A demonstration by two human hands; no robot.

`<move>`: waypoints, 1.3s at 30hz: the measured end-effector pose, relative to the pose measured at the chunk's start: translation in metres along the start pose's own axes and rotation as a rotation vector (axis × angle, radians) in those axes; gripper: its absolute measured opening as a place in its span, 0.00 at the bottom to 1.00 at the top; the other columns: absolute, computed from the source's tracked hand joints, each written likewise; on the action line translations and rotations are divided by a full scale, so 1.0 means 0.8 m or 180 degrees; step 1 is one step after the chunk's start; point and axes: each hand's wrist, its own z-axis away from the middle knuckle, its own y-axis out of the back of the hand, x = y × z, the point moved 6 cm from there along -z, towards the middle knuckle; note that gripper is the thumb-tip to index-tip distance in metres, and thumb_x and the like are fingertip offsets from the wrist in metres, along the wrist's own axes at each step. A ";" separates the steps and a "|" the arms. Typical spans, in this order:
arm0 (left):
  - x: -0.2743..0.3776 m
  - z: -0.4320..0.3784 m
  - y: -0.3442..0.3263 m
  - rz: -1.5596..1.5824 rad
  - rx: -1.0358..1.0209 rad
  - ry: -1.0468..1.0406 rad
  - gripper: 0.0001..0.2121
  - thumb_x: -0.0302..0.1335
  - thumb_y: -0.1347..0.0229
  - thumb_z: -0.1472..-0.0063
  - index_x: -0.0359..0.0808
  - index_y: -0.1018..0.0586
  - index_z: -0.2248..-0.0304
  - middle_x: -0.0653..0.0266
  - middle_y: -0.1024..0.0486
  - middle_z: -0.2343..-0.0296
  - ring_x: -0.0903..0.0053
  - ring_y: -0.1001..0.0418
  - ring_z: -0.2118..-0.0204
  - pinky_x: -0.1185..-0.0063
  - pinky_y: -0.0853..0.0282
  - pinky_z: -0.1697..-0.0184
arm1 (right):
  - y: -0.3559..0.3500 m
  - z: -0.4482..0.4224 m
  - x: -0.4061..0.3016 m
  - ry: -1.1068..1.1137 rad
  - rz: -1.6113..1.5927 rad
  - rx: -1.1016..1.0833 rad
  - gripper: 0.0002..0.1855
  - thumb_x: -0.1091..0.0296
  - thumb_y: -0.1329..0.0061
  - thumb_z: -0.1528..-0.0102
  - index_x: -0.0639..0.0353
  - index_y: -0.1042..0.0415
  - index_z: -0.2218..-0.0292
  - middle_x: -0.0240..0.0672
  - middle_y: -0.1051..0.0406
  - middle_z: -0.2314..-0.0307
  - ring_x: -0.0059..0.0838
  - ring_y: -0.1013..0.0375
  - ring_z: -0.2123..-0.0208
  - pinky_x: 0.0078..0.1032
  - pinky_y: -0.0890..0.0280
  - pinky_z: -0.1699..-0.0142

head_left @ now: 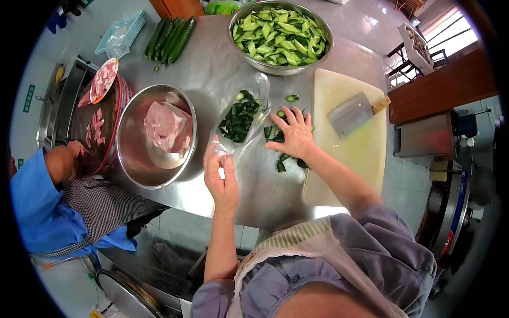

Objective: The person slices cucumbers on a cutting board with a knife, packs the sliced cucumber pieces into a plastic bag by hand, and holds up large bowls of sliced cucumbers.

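My left hand (221, 175) pinches the near edge of a clear plastic bag (260, 93) that lies on the steel table (254, 187). Dark green cucumber end pieces (238, 121) are heaped in the bag. To its right, my right hand (293, 133) rests with spread fingers over more loose cucumber ends (281, 166), partly covering them; whether it grips any cannot be told. On the white cutting board (354, 171) lies a cleaver (350, 115) with a wooden handle, its blade towards my right hand. A large steel bowl (280, 69) of diamond-cut cucumber slices (278, 35) stands at the far side.
A steel bowl (131, 159) with raw meat (167, 127) stands left. Whole cucumbers (169, 39) lie farther back, near a light-blue plastic basket (135, 30). At the far left a co-worker in a blue sleeve (35, 198) works at a round chopping block (107, 127) with cut meat and a plate of meat (104, 79).
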 end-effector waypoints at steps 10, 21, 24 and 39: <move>-0.013 0.005 -0.010 0.0927 0.0182 0.0095 0.04 0.23 0.55 0.33 0.31 0.30 0.64 0.47 0.41 0.42 0.75 0.29 0.54 0.77 0.31 0.51 | -0.018 -0.029 0.010 -0.0069 -0.0144 -0.0288 0.30 0.48 0.44 0.52 0.44 0.32 0.48 0.43 0.42 0.47 0.50 0.42 0.48 0.44 0.37 0.47; -0.026 0.009 -0.003 0.1093 0.0233 0.0184 0.04 0.22 0.55 0.33 0.29 0.31 0.63 0.44 0.43 0.41 0.77 0.26 0.59 0.79 0.28 0.56 | -0.021 -0.011 0.004 -0.0178 -0.1503 0.0090 0.25 0.69 0.41 0.57 0.46 0.29 0.55 0.40 0.33 0.55 0.45 0.30 0.54 0.38 0.32 0.50; -0.032 0.011 0.001 0.1042 0.0226 0.0199 0.04 0.21 0.54 0.33 0.29 0.31 0.64 0.43 0.41 0.42 0.75 0.27 0.57 0.80 0.28 0.56 | 0.020 -0.010 -0.002 -0.0118 -0.2005 0.0694 0.18 0.73 0.43 0.56 0.51 0.26 0.60 0.38 0.28 0.62 0.36 0.26 0.63 0.32 0.30 0.58; -0.009 0.014 -0.007 0.0283 0.0208 -0.0303 0.05 0.25 0.53 0.34 0.31 0.29 0.67 0.38 0.39 0.43 0.53 0.37 0.42 0.68 0.40 0.43 | 0.009 -0.073 -0.094 -0.2064 -0.5512 -0.1431 0.25 0.61 0.41 0.45 0.59 0.35 0.51 0.34 0.30 0.58 0.27 0.28 0.61 0.29 0.30 0.58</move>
